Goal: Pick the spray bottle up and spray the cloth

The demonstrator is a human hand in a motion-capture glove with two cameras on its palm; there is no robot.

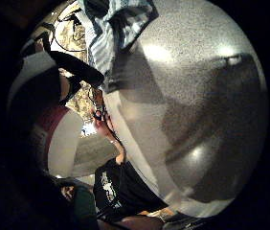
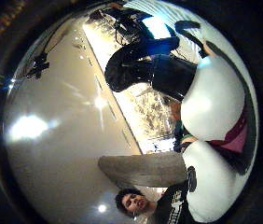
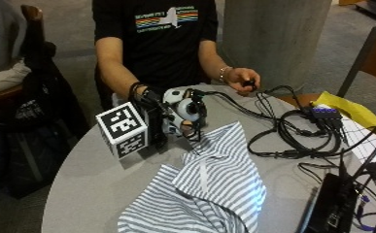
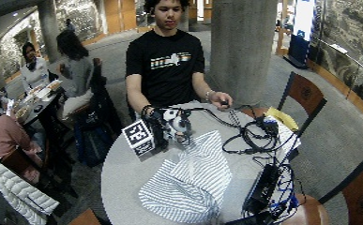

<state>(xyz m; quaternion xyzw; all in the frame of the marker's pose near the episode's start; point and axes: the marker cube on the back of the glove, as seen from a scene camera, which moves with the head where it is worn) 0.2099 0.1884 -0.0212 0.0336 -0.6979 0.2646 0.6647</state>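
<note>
The spray bottle (image 2: 213, 98) is, as I judge it, the white rounded body with a dark red band that fills one side of both palm views. This means it is very close to the palm of the right hand (image 3: 165, 116). In the outside view I see only white rounded shapes at that hand, and I cannot separate the bottle from the glove there. Its long axis and the direction of its nozzle I also cannot read. Whether the fingers are curled round it or spread, I cannot tell.

The relation that matters for me is bottle to cloth (image 3: 220, 189). The striped cloth lies crumpled on the round grey table (image 3: 84, 174), and its nearest corner is just beside the hand, on the side away from the person's body. The rest of it spreads further from the hand. My guess is that the nozzle must point this way, downward and outward, before any spraying.

On the thumb side of the hand a bundle of black cables (image 3: 291, 136) runs over the table, near the cloth's edge. I would keep the spray off them. The bare left hand (image 3: 242, 80) is beyond the cables, well apart from the cloth. A yellow sheet (image 3: 343, 104) lies at the far edge.
</note>
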